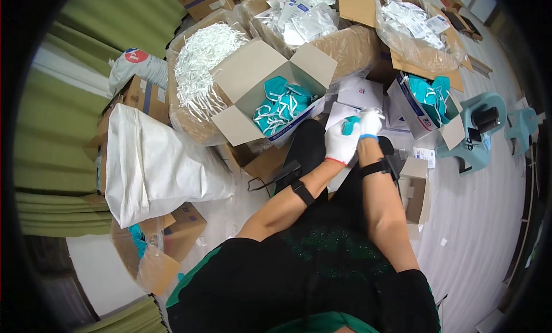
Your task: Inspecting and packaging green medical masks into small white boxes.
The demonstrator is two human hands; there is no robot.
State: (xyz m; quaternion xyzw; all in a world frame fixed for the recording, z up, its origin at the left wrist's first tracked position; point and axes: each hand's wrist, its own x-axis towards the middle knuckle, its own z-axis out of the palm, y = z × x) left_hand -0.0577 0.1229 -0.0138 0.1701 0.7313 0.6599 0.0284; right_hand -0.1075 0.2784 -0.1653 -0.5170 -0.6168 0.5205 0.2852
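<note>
My left hand, in a white glove with a red cuff, is closed on a teal face mask, of which only a small folded part shows. My right hand, in a white glove with a blue cuff, is right beside it. Its fingers are curled closed, and what they hold is hidden. Just left of both hands stands an open carton holding a heap of teal masks with white straps. Under and beyond the hands are white printed boxes.
A second box of teal masks stands to the right, near a blue-green plastic stool. Farther off are a bag of white strips and boxes of silvery packets. A large white sack leans at the left.
</note>
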